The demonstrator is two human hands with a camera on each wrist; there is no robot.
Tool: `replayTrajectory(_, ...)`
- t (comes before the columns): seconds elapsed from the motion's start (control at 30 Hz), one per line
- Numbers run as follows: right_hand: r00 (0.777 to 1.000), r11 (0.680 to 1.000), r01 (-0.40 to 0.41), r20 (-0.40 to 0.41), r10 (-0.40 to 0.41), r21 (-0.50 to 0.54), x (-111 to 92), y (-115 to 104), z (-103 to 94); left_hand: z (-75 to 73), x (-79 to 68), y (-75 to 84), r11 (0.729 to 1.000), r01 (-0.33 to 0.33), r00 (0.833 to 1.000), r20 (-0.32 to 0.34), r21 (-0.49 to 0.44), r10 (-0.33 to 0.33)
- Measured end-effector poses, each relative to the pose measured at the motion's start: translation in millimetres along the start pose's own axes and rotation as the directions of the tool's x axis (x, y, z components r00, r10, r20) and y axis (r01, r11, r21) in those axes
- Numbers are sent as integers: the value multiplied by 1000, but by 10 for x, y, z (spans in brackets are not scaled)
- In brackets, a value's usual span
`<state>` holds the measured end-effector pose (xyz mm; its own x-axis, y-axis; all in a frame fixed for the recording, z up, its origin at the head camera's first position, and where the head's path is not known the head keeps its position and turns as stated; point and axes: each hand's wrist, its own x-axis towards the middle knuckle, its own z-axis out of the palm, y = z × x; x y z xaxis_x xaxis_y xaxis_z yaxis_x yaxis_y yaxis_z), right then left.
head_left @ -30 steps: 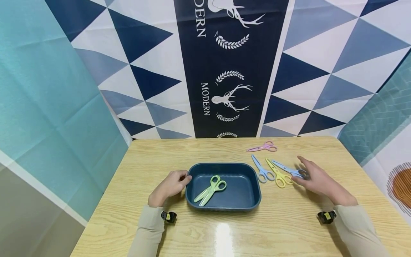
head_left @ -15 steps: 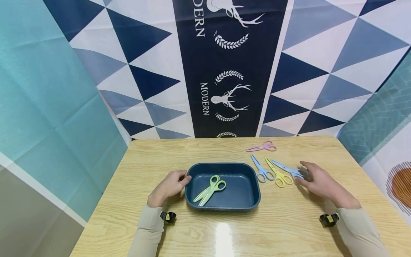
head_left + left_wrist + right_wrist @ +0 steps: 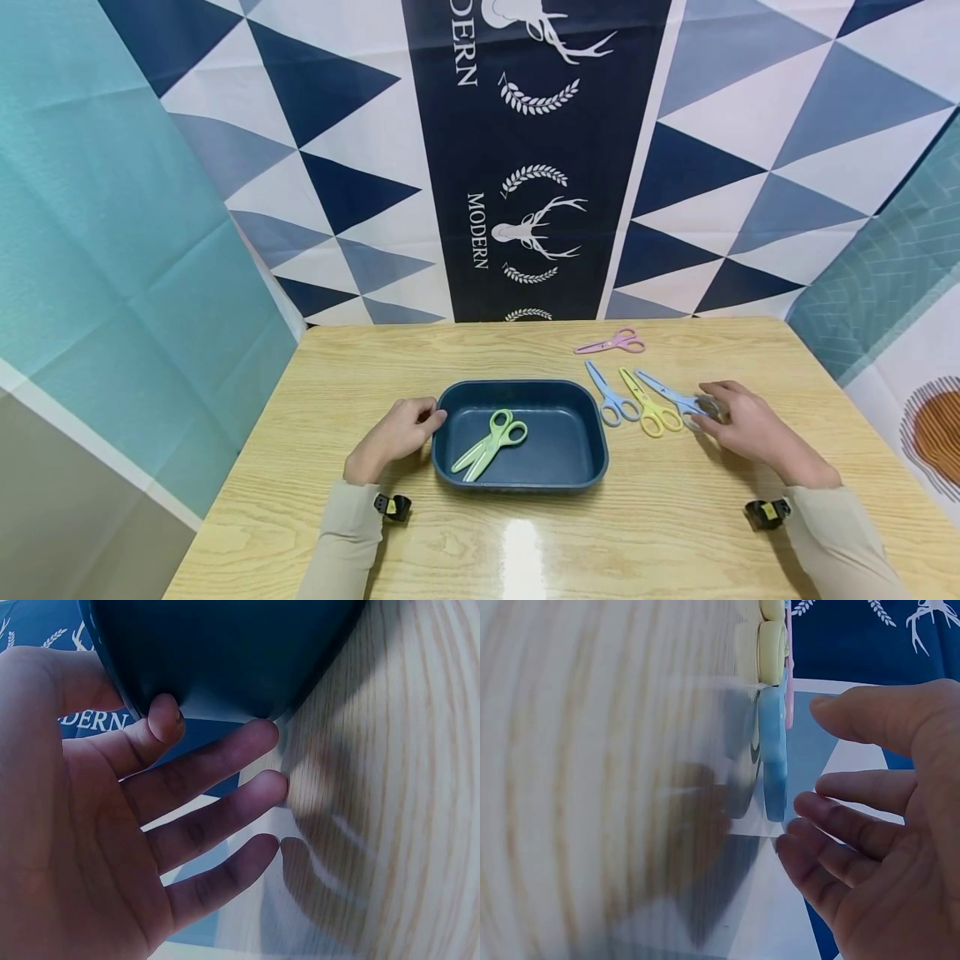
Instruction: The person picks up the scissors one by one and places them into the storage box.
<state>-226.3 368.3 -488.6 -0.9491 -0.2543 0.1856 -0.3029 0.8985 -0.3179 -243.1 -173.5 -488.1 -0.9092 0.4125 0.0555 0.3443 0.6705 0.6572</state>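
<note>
At the left end of a dark blue tray [image 3: 558, 450], my left hand [image 3: 397, 429] pinches the rim. The left wrist view has the thumb over the rim and the index finger [image 3: 166, 720] against the outer wall, other fingers spread. Green scissors [image 3: 491, 446] lie inside with blades slightly apart. My right hand [image 3: 753, 429] hovers around the handle end of light blue scissors [image 3: 663, 392], partly hiding their loops. In the right wrist view its thumb and fingers stand apart from the blue handle [image 3: 775, 750], gripping nothing.
Yellow scissors [image 3: 647, 406] and a second light blue pair [image 3: 611, 398] lie between the tray and my right hand. Pink scissors [image 3: 611, 342] rest farther back on the wooden table [image 3: 360, 358]. A patterned cloth [image 3: 525, 208] hangs behind the table's back edge.
My right hand has drawn slightly right and toward me, its fingers lower over the light blue scissors' loops. Left hand and tray stay put.
</note>
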Motion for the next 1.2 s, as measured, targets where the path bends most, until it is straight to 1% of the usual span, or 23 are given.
replayTrajectory(0.17, 1000, 1000, 4, -30, -4, -3, -11, -12, 11, 3, 0, -3, 1000, 5, 1000, -1, 0, -5)
replayTrajectory(0.4, 999, 999, -32, 33, 32, 5, 13, -11, 4, 2, 8, -17, 1000, -1, 1000, 1, 5, 1)
replayTrajectory(0.53, 998, 999, -44, 49, 44, 8, 25, 10, 9, 3, 12, -14, 1000, -4, 1000, 1, 5, 4)
replayTrajectory(0.67, 997, 999, -51, 53, 51, 5, 47, 52, 17, -2, 9, 3, 1000, -1, 1000, 2, 10, 1)
replayTrajectory(0.87, 998, 998, -55, 29, 56, -30, 82, 93, 34, -5, 1, 6, 1000, 1, 1000, 3, 17, -1)
replayTrajectory(0.97, 998, 998, -65, 26, 65, -26, 97, 106, 31, -4, 9, 2, 1000, -5, 1000, -1, 15, 5)
replayTrajectory(1.07, 996, 996, -85, 37, 86, -22, 113, 114, 22, -3, 18, -5, 1000, -4, 1000, -1, 9, 4)
replayTrajectory(1.2, 990, 993, -116, 74, 117, -21, 126, 118, 8, -5, 17, -4, 1000, 2, 1000, 2, 8, -2)
